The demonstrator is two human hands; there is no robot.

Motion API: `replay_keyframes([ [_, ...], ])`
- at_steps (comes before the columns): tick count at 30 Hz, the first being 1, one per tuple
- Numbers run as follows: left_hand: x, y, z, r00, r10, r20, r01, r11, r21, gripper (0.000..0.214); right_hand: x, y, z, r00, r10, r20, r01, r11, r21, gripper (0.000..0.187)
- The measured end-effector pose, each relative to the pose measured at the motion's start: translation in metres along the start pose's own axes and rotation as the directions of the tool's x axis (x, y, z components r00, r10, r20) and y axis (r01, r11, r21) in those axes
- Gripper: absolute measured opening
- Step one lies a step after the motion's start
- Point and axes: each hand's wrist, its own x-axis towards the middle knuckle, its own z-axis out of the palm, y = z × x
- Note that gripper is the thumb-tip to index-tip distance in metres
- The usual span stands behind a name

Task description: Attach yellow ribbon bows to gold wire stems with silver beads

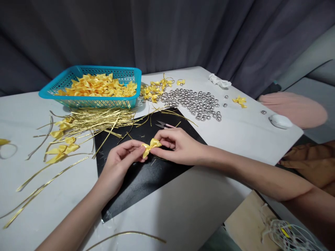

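A small yellow ribbon bow (pixel 151 145) is held between both hands above a black mat (pixel 146 174). My left hand (pixel 120 164) pinches its left loop with thumb and fingers. My right hand (pixel 175 144) pinches the right loop, fingers curled. A thin gold wire runs from the bow under my right hand. Small snips (pixel 163 124) lie on the mat just beyond my right hand.
A blue basket (pixel 91 101) full of yellow bows stands at the back left. Gold twist wires (pixel 96 120) and a few bows lie in front of it. Silver beads (pixel 193 103) spread at the back right, with a white cloth (pixel 220 82) and a white oval object (pixel 280 121) near the table edge.
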Motion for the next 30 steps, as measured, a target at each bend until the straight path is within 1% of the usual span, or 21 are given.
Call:
replay_keyframes([
  [2, 0.0, 0.0, 0.0, 1.0, -0.003, -0.015, 0.003, 1.0, -0.011, 0.008, 0.001, 0.003, 0.001, 0.993, 0.088, 0.082, -0.102, 0.976, 0.192, 0.026],
  [4, 0.0, -0.001, -0.001, 0.999, -0.003, -0.049, 0.002, 1.0, -0.024, 0.009, 0.003, 0.005, 0.003, 0.978, 0.143, 0.154, -0.189, 0.921, 0.341, 0.032],
  [6, 0.0, -0.001, -0.001, 0.997, 0.0, -0.081, -0.003, 0.999, -0.037, 0.013, 0.004, 0.005, 0.003, 0.967, 0.181, 0.179, -0.24, 0.883, 0.404, 0.036],
  [8, 0.001, -0.002, -0.001, 0.996, 0.007, -0.086, -0.01, 0.999, -0.032, 0.018, 0.005, 0.005, 0.003, 0.962, 0.214, 0.168, -0.267, 0.862, 0.431, 0.039],
  [11, 0.001, -0.002, -0.001, 0.999, 0.022, -0.05, -0.022, 1.0, 0.001, 0.022, 0.005, 0.006, 0.004, 0.958, 0.24, 0.16, -0.287, 0.845, 0.452, 0.039],
  [13, 0.0, -0.002, 0.0, 0.999, 0.026, -0.033, -0.025, 0.999, 0.029, 0.02, 0.005, 0.007, 0.004, 0.956, 0.245, 0.16, -0.291, 0.845, 0.448, 0.039],
  [16, 0.0, -0.001, 0.001, 0.998, 0.025, -0.061, -0.022, 0.999, 0.045, 0.013, 0.006, 0.008, 0.003, 0.951, 0.264, 0.163, -0.309, 0.85, 0.427, 0.04],
  [20, 0.0, 0.0, 0.002, 0.994, 0.01, -0.11, -0.007, 1.0, 0.031, 0.014, 0.005, 0.005, -0.001, 0.947, 0.284, 0.15, -0.321, 0.851, 0.415, 0.042],
  [24, 0.001, 0.0, 0.002, 0.996, 0.012, -0.09, -0.008, 0.999, 0.045, 0.015, 0.003, 0.004, 0.0, 0.946, 0.278, 0.166, -0.323, 0.847, 0.422, 0.039],
  [27, 0.001, 0.0, 0.003, 0.997, 0.022, -0.078, -0.015, 0.996, 0.089, 0.015, 0.002, 0.008, 0.002, 0.963, 0.218, 0.156, -0.264, 0.877, 0.401, 0.034],
  [30, 0.0, 0.001, 0.004, 0.993, 0.055, -0.104, -0.04, 0.988, 0.146, 0.015, 0.002, 0.012, 0.003, 0.985, 0.149, 0.084, -0.166, 0.951, 0.262, 0.026],
])
